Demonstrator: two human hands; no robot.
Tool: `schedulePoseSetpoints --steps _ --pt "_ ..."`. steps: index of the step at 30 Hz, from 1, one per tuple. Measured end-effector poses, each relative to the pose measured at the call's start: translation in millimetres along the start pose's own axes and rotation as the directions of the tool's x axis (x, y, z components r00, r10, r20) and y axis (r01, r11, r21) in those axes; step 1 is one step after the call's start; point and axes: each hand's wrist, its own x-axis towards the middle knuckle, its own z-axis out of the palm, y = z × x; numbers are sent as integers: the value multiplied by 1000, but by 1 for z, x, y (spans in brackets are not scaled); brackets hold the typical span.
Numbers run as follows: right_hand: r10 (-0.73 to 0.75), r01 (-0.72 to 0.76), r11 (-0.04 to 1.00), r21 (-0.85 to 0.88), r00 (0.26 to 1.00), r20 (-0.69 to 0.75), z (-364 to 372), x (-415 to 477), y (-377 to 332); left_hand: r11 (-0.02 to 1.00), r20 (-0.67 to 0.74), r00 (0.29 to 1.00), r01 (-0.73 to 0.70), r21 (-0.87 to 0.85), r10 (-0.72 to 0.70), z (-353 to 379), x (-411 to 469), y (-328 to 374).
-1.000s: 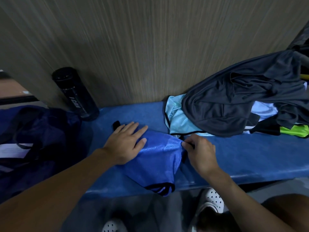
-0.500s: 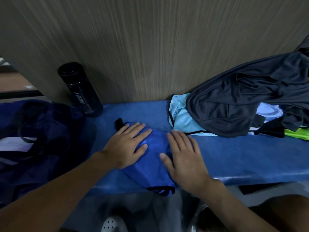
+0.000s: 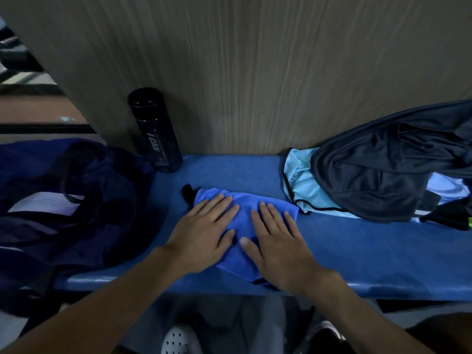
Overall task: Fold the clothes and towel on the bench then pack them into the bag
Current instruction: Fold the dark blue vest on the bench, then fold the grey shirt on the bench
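Note:
A folded blue garment with black trim [image 3: 246, 208] lies on the blue bench [image 3: 357, 251]. My left hand [image 3: 204, 231] and my right hand [image 3: 278, 241] both press flat on it, fingers straight, side by side. To the right a dark grey garment [image 3: 378, 169] is heaped over a light blue one [image 3: 304, 185], with a bit of neon green cloth [image 3: 469, 222] at the frame edge. The dark navy bag [image 3: 76, 208] sits open at the bench's left end.
A black bottle [image 3: 155, 131] stands against the wood-grain wall [image 3: 255, 72] between the bag and the blue garment. White perforated shoes [image 3: 178, 341] show on the floor below the bench's front edge.
My right hand let go of the garment's edge, laid the fold over and flattened onto it beside the left hand. The view shifted, bringing the bag and bottle further into frame.

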Motion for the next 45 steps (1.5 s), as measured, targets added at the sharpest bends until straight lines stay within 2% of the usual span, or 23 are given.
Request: schedulePoseSetpoints --steps 3,10,13,21,26,31,33,35,38,42,45 --pt "1 1 999 -42 1000 26 18 9 4 998 34 997 68 -5 -68 11 -5 -16" --pt "-66 66 998 -21 998 1 20 86 16 984 -18 984 176 -21 -176 18 33 -50" --pt "-73 76 995 -59 996 45 16 118 26 981 -23 981 191 -24 -192 22 56 -66" --pt "-101 107 989 -105 993 54 9 182 51 971 -31 971 237 -40 -238 30 108 -91" --pt "-114 121 990 -69 988 105 7 191 58 970 -47 969 239 -45 -241 35 114 -97" --pt "-84 112 981 -155 981 174 -5 186 66 967 48 966 254 -26 -253 23 118 -94" --pt "-85 121 975 -188 979 187 -18 180 67 966 39 965 259 5 -259 7 124 -85" --pt "-109 130 971 -199 988 114 -31 170 65 972 -44 972 234 37 -232 -9 130 -76" --pt "-74 63 981 -182 996 -57 -51 140 73 988 -117 982 151 40 -145 -31 147 -44" --pt "-17 -52 973 -224 955 -295 -73 99 120 997 -60 997 49 -57 -53 -53 181 25" --pt "120 -225 948 -223 906 -406 -97 61 172 989 -71 997 -21 -146 11 -61 207 76"
